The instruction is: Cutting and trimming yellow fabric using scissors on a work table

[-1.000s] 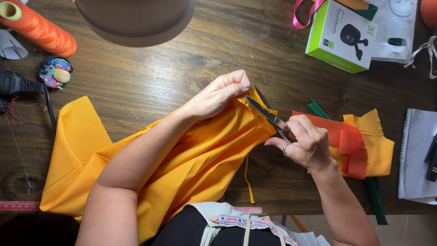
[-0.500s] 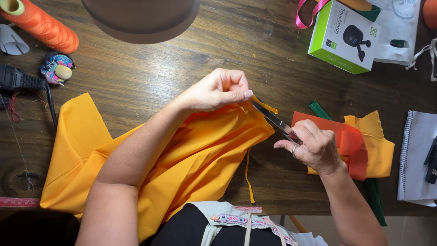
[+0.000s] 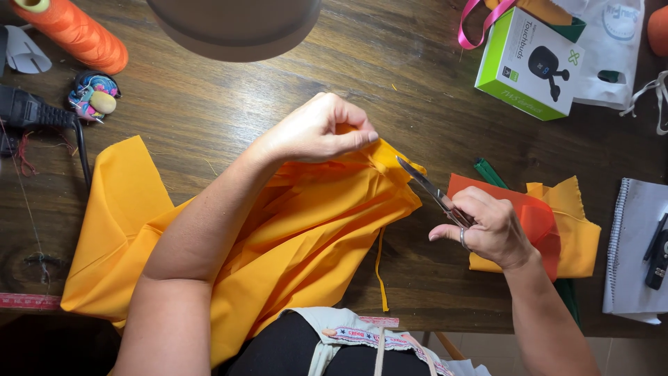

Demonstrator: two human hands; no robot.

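Observation:
A large piece of yellow-orange fabric [image 3: 306, 230] lies bunched across the wooden table [image 3: 229, 111]. My left hand [image 3: 316, 131] pinches a fold of it at its upper right corner and lifts that edge. My right hand [image 3: 487, 226] grips a pair of metal scissors [image 3: 426, 186]; the blades point up-left, with the tips at the fabric's corner just right of my left fingers. A thin cut strip of the fabric [image 3: 379, 268] dangles over the table's front edge.
Red and yellow fabric scraps [image 3: 557, 223] lie under my right hand. An orange thread cone [image 3: 73, 31], a small colourful pincushion [image 3: 94, 97] and a black plug [image 3: 28, 111] sit at left. A green-and-white box [image 3: 529, 66] stands at back right, a spiral notebook [image 3: 637, 251] at far right.
My left hand has lifted the fabric corner and shifted slightly left. My right hand drew the scissors back down and right, so the blades now sit at the corner's edge.

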